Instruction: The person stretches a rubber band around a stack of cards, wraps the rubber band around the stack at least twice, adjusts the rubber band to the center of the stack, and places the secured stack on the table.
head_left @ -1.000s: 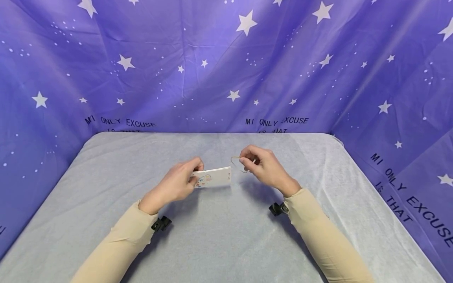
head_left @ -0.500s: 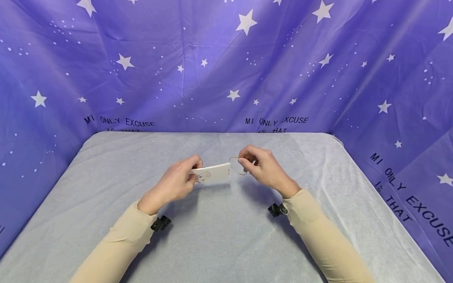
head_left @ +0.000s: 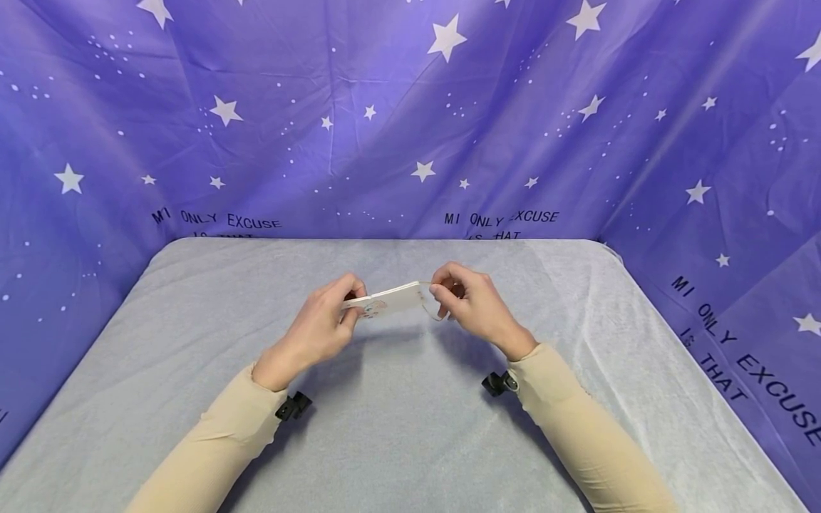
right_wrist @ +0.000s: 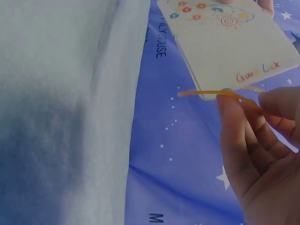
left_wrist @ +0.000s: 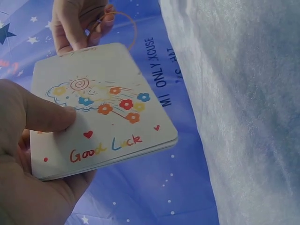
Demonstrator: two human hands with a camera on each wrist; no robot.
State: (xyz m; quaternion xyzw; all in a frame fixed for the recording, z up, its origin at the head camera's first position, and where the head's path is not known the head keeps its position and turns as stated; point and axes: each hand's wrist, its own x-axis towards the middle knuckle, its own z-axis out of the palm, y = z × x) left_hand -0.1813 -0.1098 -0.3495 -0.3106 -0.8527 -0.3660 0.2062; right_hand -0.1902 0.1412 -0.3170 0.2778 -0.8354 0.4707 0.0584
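Stacked cards (left_wrist: 103,125) sit between the thumb and bent fingers of the left hand (head_left: 314,324), tilted above the grey cloth (head_left: 398,434), flowers and "Good Luck" on their white face. At their other end the right hand (head_left: 474,305), thumb and fingertips pressed together, pinches an orange band (right_wrist: 201,93); beyond hangs a purple curtain (head_left: 385,57) with stars.
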